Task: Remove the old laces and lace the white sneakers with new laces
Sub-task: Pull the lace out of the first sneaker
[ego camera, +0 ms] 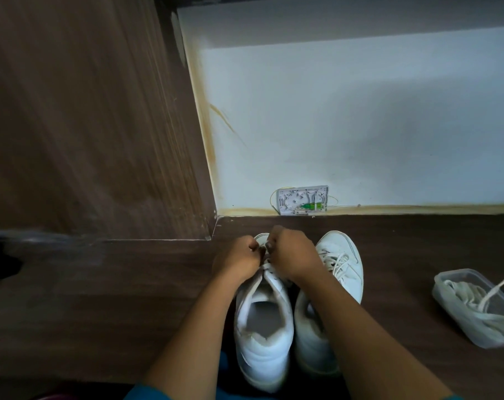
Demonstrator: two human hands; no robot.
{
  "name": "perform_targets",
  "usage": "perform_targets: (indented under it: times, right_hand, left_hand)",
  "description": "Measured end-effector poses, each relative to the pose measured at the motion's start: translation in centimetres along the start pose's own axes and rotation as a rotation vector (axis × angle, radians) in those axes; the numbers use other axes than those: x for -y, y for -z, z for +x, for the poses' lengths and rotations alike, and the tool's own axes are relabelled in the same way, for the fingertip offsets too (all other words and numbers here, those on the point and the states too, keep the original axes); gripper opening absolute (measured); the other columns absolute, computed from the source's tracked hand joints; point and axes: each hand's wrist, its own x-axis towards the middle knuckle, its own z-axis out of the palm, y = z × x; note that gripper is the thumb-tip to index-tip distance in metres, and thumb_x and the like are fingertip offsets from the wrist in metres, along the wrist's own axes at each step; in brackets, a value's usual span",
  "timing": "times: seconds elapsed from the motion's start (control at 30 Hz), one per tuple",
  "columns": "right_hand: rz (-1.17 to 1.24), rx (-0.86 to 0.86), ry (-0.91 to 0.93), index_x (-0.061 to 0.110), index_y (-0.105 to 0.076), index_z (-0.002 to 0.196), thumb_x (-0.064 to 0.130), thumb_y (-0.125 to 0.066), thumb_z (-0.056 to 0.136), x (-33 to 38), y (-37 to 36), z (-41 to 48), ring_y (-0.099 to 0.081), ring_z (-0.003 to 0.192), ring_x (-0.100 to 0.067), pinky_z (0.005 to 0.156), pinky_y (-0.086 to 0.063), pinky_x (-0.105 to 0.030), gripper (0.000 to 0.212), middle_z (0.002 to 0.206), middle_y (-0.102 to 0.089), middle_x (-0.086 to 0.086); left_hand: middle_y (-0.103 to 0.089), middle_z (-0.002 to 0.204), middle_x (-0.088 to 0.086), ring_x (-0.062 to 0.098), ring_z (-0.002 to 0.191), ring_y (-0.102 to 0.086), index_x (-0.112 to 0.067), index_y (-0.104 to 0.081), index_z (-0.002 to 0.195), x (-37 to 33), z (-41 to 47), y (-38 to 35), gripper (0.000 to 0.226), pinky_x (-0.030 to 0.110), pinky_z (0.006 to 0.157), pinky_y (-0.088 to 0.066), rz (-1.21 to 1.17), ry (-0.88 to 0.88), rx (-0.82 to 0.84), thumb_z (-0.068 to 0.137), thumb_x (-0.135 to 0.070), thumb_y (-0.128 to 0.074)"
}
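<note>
**Inspector A:** Exposure is dim overall. The brightest surface is the white wall (360, 125) above the wall box (302, 200), and a soft grey shadow lies up and to the right of the box.

**Inspector B:** And below the box?

**Inspector A:** The floor (101, 298) is dark and low in contrast. The left hand (239, 256) and right hand (292, 252) read as dark shapes, and the lace (266, 267) between them is barely resolved.

**Inspector B:** Sharpness?

**Inspector A:** The box is fairly crisp. The wood panel (86, 111) to its left is streaked with blur, and the far lower left is smeared. Straight edges bow towards the frame borders.
</note>
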Motion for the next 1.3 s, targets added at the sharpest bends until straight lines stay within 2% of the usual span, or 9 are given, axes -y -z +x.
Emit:
perform_targets:
  times: [0.13, 0.27, 0.43, 0.63, 0.8, 0.9, 1.03, 1.13, 1.3]
  right_hand:
    - [0.119, -0.038, 0.009, 0.015, -0.059, 0.098, 0.012, -0.051, 0.089, -0.3, 0.2, 0.0, -0.061, 0.095, -0.032, 0.069, -0.039, -0.029, 0.012, 0.099, -0.067, -0.013]
    - [0.258, -0.092, -0.005, 0.033, -0.061, 0.07, 0.017, -0.062, 0.085, -0.4, 0.2, 0.1, -0.058, 0.083, -0.019, 0.069, -0.041, -0.026, 0.021, 0.092, -0.066, -0.007]
    - [0.337, -0.03, -0.087, 0.019, -0.069, 0.081, 0.009, -0.06, 0.083, -0.8, 0.8, 0.1, -0.057, 0.071, -0.011, 0.065, -0.041, -0.019, 0.013, 0.077, -0.062, 0.003]
    - [0.229, 0.089, -0.053, 0.013, -0.074, 0.08, 0.01, -0.065, 0.081, -0.8, 0.4, -0.2, -0.065, 0.085, -0.013, 0.068, -0.039, -0.016, 0.01, 0.088, -0.073, -0.001]
    - [0.176, 0.065, -0.037, 0.023, -0.068, 0.075, 0.017, -0.064, 0.084, -0.5, 0.0, 0.2, -0.056, 0.08, -0.012, 0.061, -0.034, -0.014, 0.011, 0.076, -0.064, 0.008]
    - [0.163, 0.001, -0.027, 0.024, -0.062, 0.07, 0.01, -0.061, 0.081, -0.5, -0.3, 0.3, -0.061, 0.083, -0.02, 0.065, -0.037, -0.02, 0.018, 0.082, -0.069, -0.002]
    - [0.467, -0.184, -0.024, 0.023, -0.053, 0.068, 0.005, -0.055, 0.087, -0.4, -0.3, 0.5, -0.053, 0.068, -0.016, 0.062, -0.04, -0.028, 0.025, 0.067, -0.057, 0.004]
    - [0.626, -0.306, 0.044, 0.021, -0.054, 0.071, -0.001, -0.055, 0.087, 0.0, 0.1, 0.5, -0.053, 0.064, -0.013, 0.063, -0.044, -0.028, 0.027, 0.067, -0.059, 0.002]
    - [0.421, -0.115, -0.027, 0.012, -0.067, 0.077, 0.001, -0.061, 0.078, -0.3, 0.7, 0.1, -0.06, 0.073, -0.015, 0.067, -0.044, -0.022, 0.012, 0.076, -0.066, -0.001]
  left_hand:
    - [-0.069, 0.089, 0.003, 0.017, 0.085, -0.063, -0.026, -0.064, 0.084, -0.1, -0.4, -0.1, 0.037, 0.026, 0.076, -0.048, -0.289, -0.108, 0.107, 0.082, 0.009, -0.053]
    - [-0.06, 0.057, -0.005, 0.005, 0.054, -0.052, -0.019, -0.063, 0.064, 0.1, -0.7, 0.0, 0.033, 0.015, 0.052, -0.042, -0.456, -0.019, 0.126, 0.08, 0.01, -0.061]
    - [-0.062, 0.067, 0.016, 0.036, 0.076, -0.063, -0.025, -0.064, 0.055, 0.7, 0.8, -1.6, 0.012, 0.041, 0.066, -0.048, -0.338, -0.013, 0.052, 0.061, -0.021, -0.055]
    - [-0.06, 0.068, 0.006, 0.019, 0.063, -0.055, -0.015, -0.057, 0.073, -0.4, -0.1, 0.4, 0.025, 0.028, 0.062, -0.045, -0.894, 0.114, 0.023, 0.093, -0.001, -0.05]
    - [-0.059, 0.066, -0.001, 0.008, 0.057, -0.053, -0.015, -0.059, 0.077, -0.1, -0.2, 0.9, 0.022, 0.015, 0.05, -0.044, -0.884, 0.059, 0.056, 0.091, 0.002, -0.053]
    - [-0.062, 0.073, 0.005, 0.015, 0.063, -0.056, -0.013, -0.061, 0.086, -0.3, -0.4, 0.9, 0.031, 0.021, 0.055, -0.047, -0.791, 0.052, 0.131, 0.082, 0.016, -0.05]
    - [-0.064, 0.073, 0.01, 0.021, 0.069, -0.057, -0.011, -0.065, 0.083, -0.6, -0.7, 0.4, 0.03, 0.03, 0.066, -0.045, -0.579, 0.007, 0.204, 0.077, 0.014, -0.049]
    - [-0.06, 0.069, 0.01, 0.017, 0.066, -0.052, -0.008, -0.064, 0.074, -0.8, -0.6, 0.0, 0.023, 0.027, 0.062, -0.041, -0.561, -0.034, 0.092, 0.078, 0.013, -0.055]
    - [-0.066, 0.056, -0.006, 0.007, 0.055, -0.059, -0.008, -0.057, 0.066, -1.5, -0.1, 0.5, 0.029, 0.019, 0.06, -0.049, -0.885, -0.001, -0.045, 0.079, 0.018, -0.059]
